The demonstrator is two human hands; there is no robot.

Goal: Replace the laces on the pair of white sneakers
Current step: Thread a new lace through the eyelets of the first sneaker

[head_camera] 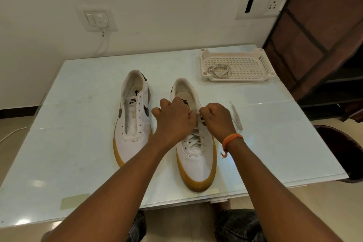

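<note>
1. Glass-topped pale table [78,153] fills the middle of the frame; a strip of tape [74,201] sits on its lower left edge.
2. Left of centre stands your unlaced white leather sneaker with a gum sole [133,116], eyelets bare.
3. Your left hand [174,118] is curled tight at centre frame, pinching the white lace [193,139] over the second white sneaker [196,161].
4. Your right hand [216,118], just beside it, is fisted on the same lace at the upper eyelets; the lower rows are already crossed.
5. An orange thread band [231,138] circles your right wrist.
6. In the upper right, a cream perforated plastic tray [247,65] holds a loose coiled lace [219,70].
</note>
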